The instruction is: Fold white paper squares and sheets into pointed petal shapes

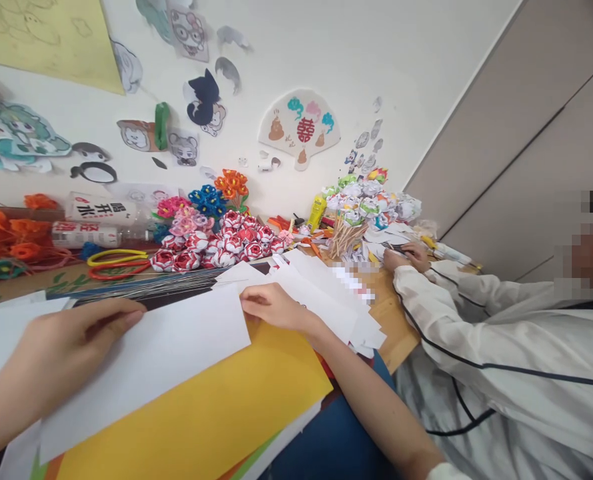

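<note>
White sheet (151, 360), between my two hands, over the yellow paper.

Landmark: yellow paper (201, 407). Above it, one white sheet, overlapping its upper side; my left hand (84, 340) pinches the sheet's upper edge between thumb and fingers, my right hand (271, 307) pinches its far right corner. Beneath the yellow paper, edges of green paper (256, 460). Beyond it, toward the wall: thin wires (161, 285), red-and-white paper flowers (236, 240), blue flowers (208, 200), orange flowers (232, 183). To its upper right, loose white papers (321, 293); further right, on the table (399, 327), a bunch of flowers on sticks (359, 207) and a person in a white jacket (516, 353).
</note>
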A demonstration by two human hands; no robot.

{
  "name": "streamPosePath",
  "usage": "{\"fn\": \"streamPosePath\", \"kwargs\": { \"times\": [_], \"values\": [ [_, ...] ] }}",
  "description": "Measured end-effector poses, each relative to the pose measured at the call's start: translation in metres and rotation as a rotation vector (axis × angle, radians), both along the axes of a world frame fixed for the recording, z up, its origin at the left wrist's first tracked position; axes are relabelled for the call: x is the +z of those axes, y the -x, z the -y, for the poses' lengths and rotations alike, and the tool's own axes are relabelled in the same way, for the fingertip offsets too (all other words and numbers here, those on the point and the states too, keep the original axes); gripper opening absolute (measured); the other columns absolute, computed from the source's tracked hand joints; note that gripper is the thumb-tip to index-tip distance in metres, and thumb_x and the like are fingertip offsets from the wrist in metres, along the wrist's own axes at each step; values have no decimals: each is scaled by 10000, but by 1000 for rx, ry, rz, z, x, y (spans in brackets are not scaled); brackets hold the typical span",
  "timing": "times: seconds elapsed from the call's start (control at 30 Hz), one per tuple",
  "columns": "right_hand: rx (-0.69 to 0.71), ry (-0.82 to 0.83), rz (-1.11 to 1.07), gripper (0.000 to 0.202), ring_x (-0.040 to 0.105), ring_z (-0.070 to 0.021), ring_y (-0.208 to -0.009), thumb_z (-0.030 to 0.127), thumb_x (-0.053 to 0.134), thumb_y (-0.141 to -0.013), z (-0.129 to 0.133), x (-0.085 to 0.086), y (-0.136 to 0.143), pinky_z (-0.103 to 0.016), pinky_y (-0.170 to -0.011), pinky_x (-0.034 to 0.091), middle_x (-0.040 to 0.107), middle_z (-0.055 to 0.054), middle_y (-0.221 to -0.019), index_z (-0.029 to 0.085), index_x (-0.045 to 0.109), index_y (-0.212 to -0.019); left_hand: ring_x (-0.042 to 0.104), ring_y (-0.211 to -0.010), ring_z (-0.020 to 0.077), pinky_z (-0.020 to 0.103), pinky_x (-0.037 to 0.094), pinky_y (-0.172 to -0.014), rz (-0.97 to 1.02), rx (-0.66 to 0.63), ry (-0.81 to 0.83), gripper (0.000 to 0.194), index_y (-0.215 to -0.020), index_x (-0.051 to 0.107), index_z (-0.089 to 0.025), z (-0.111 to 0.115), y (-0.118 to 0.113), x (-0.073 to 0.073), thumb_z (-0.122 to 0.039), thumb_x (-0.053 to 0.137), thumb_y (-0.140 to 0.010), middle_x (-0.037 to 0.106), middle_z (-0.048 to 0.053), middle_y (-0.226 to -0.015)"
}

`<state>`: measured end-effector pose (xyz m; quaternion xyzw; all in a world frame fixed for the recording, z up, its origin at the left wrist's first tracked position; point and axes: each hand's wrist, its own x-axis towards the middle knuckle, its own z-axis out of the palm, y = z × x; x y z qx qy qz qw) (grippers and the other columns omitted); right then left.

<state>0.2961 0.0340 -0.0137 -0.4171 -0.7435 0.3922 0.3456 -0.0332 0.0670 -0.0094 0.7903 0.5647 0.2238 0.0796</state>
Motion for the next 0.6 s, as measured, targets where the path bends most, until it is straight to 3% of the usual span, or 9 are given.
{"fn": "streamPosePath", "kwargs": {
  "times": [0.17, 0.33, 0.4, 0.5, 0.6],
  "values": [
    [-93, 16, -85, 410, 519, -101, -587, 492, 391, -946, -1, -2, 1, -204, -560, 396, 546, 21, -647, 166, 533, -743, 647, -818, 182, 215, 429, -699, -12, -38, 141, 356, -978, 665, -277, 15, -25, 0, -529, 465, -826, 728, -61, -957],
    [-138, 24, -102, 419, 512, -97, -522, 512, 478, -905, 1, 2, -1, -205, -515, 391, 552, 20, -598, 158, 595, -715, 659, -828, 187, 217, 432, -700, 18, -40, 155, 346, -958, 665, -251, 22, -31, -10, -489, 431, -866, 734, -37, -942],
    [-292, -57, -130, 394, 497, -94, -515, 489, 468, -912, -1, 5, -7, -208, -520, 391, 559, 16, -619, 153, 652, -820, 660, -837, 189, 223, 425, -720, 16, -16, 137, 329, -980, 657, -244, 25, -32, -11, -462, 430, -882, 733, -29, -959],
    [-641, -252, -181, 365, 506, -107, -558, 448, 475, -907, -4, 12, -23, -216, -549, 392, 559, 3, -627, 147, 676, -858, 663, -829, 186, 227, 416, -716, 9, -10, 99, 315, -984, 653, -237, 28, -34, -9, -432, 420, -899, 733, -22, -962],
    [-852, -336, -168, 318, 517, -122, -575, 404, 477, -897, -3, 17, -43, -234, -574, 396, 580, -5, -636, 154, 672, -872, 667, -808, 184, 224, 412, -686, -8, -22, 87, 307, -980, 652, -243, 29, -34, -7, -418, 411, -907, 737, -25, -930]
  ]
}}
